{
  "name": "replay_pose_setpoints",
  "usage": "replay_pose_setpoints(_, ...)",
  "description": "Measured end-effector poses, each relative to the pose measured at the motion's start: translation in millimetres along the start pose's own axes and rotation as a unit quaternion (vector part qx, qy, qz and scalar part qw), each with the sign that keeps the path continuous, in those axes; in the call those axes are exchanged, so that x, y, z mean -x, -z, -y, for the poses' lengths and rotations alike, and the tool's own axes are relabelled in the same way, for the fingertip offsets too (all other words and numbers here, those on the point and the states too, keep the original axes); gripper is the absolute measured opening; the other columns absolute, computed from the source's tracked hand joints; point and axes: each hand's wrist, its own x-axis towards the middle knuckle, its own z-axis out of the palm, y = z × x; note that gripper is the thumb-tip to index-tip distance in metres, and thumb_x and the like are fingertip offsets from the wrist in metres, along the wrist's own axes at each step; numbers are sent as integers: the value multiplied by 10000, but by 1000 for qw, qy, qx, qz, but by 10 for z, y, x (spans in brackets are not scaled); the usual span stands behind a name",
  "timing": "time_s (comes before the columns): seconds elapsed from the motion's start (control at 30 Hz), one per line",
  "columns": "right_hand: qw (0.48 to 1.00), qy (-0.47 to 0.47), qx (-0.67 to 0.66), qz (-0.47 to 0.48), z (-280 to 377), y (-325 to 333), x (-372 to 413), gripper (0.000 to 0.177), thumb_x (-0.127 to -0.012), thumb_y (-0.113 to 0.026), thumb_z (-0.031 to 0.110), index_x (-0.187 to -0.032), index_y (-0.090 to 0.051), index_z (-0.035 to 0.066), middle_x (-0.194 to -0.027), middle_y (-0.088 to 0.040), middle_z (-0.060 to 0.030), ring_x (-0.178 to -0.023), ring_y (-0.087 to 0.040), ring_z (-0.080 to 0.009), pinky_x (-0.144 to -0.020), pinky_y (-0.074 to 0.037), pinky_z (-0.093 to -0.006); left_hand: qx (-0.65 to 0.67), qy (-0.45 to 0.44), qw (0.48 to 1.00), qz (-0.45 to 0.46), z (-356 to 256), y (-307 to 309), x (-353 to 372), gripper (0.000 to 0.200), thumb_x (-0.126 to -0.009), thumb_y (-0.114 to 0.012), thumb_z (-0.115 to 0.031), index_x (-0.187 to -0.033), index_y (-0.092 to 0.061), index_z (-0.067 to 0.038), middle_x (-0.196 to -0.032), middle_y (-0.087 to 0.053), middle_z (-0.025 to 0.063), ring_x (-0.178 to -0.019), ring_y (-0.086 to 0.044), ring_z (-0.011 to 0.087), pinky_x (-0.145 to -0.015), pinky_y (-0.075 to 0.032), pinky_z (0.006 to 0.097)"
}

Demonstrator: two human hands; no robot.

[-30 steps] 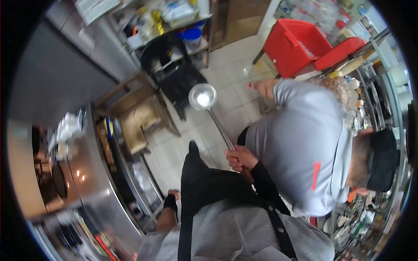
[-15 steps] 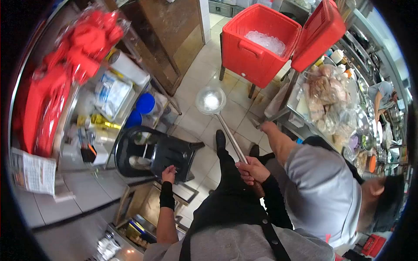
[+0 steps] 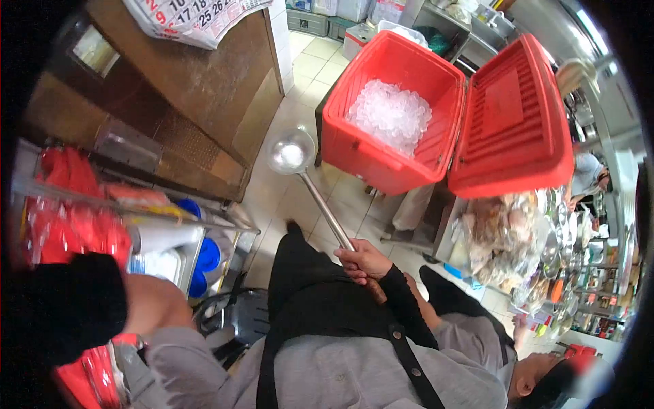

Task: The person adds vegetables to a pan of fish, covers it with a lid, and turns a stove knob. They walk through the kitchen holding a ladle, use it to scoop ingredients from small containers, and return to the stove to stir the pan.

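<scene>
My right hand [image 3: 365, 261] is closed around the long metal handle of a ladle [image 3: 328, 213], close to the brown grip at its end. The round metal bowl points forward over the tiled floor, with a bright glare inside it. Beyond the ladle to the right stands an open red cooler [image 3: 392, 174] holding a heap of clear ice [image 3: 390, 114]. My left forearm, in a black sleeve [image 3: 71, 307], is raised at the left edge; the hand itself is out of sight.
The cooler's lid [image 3: 507, 116] hangs open on the right. A brown wooden door [image 3: 197, 82] is ahead left. On the left, a shelf holds red plastic-wrapped things; a black chair [image 3: 238, 320] stands below. Bagged food [image 3: 501, 238] covers the right table. A co-worker [image 3: 470, 334] is close at right.
I am nearer the cooler, and more of its ice shows. My left arm has swung up and out to the left. The ladle stays in my right hand.
</scene>
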Motion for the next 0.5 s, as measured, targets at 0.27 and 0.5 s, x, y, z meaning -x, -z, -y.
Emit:
replay_pose_setpoints(0.27,999,8,2,-42,1672,98,-1829,273,-969,-577,195,-781,-395,115,-539,-353,39,-357,-343,-52,-295,-300,-231,96,-199,963,152,2480,-336,-417,402,-852,-649,-157,-1231,-583,-43,-1267,-568,135,-1183,-524,248,-1015,-404,371)
replay_pose_setpoints(0.5,993,51,-79,-64,3316,96,-2953,239,-962,-594,185,-843,-399,117,-576,-385,23,-355,-348,-65,-301,-288,-244,151,-216,949,172,4710,-663,-579,400,-834,-648,-186,-1203,-578,-49,-1239,-560,145,-1159,-521,263,-995,-410,380)
